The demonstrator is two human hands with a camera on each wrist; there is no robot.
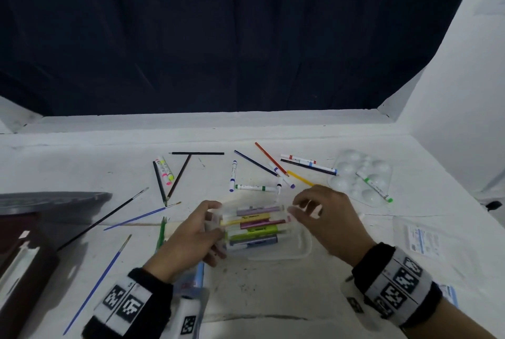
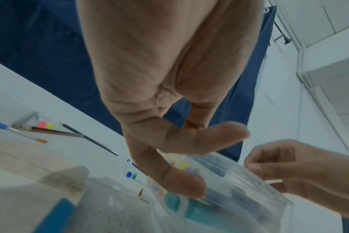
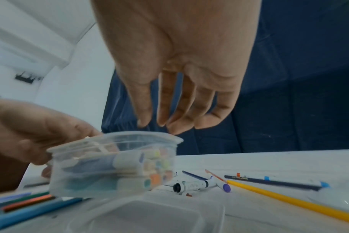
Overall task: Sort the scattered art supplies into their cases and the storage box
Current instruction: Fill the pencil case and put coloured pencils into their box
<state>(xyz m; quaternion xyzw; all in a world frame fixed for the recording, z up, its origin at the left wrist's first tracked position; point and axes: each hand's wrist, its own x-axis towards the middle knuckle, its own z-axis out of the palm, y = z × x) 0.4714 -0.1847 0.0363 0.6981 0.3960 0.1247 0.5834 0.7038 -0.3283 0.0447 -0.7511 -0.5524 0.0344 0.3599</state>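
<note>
A clear plastic box (image 1: 254,226) full of coloured highlighters is tilted just above the table. My left hand (image 1: 217,225) grips its left end between thumb and fingers, as the left wrist view shows of the left hand (image 2: 213,160) on the box (image 2: 239,189). My right hand (image 1: 300,206) hovers at the box's right end with loose fingers and holds nothing. In the right wrist view its fingertips (image 3: 161,124) hang just above the rim of the box (image 3: 114,165). The clear lid (image 1: 287,248) lies under and right of the box.
Markers (image 1: 233,176), coloured pencils (image 1: 272,159) and a yellow pencil (image 1: 300,178) lie scattered behind the box. Paintbrushes (image 1: 103,221) lie to the left. A white palette (image 1: 360,177) carries a green marker at the right. A dark case (image 1: 21,256) sits at the left edge.
</note>
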